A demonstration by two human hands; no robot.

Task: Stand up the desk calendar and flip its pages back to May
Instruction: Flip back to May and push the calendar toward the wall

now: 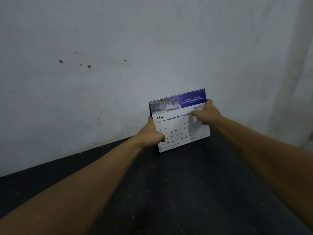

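Observation:
The desk calendar stands upright on the dark tabletop, close to the wall. Its front page reads "May", with a blue photo banner and spiral binding along the top. My left hand grips the calendar's lower left edge, thumb lying on the page. My right hand holds the upper right edge, its fingers on the front of the page and slightly blurred. The calendar's lower left corner and part of its right side are hidden by my hands.
A pale, stained wall with a few small dark holes rises directly behind the calendar. The tabletop's back edge runs diagonally from lower left up toward the calendar. Small white specks dot the dark surface.

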